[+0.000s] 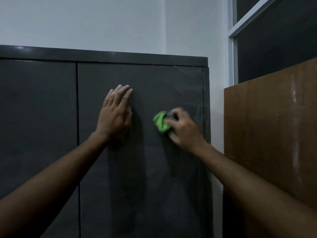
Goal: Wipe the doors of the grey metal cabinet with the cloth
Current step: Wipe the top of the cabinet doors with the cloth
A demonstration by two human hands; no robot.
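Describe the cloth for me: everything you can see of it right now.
The cloth is bright green, soft-looking and bunched into a crumpled wad, not spread flat. The right hand grips it, fingers curled round it, and holds it against the right door of the cabinet, about mid-width in its upper half. Only its left part shows; the hand covers the rest.

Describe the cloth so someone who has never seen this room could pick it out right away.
Start at the grey metal cabinet against the white wall and go to its right door, where both hands are. The cloth is the crumpled wad gripped by the right hand against that door, beside the flat left hand. It is bright green, the only vivid colour among greys and brown.
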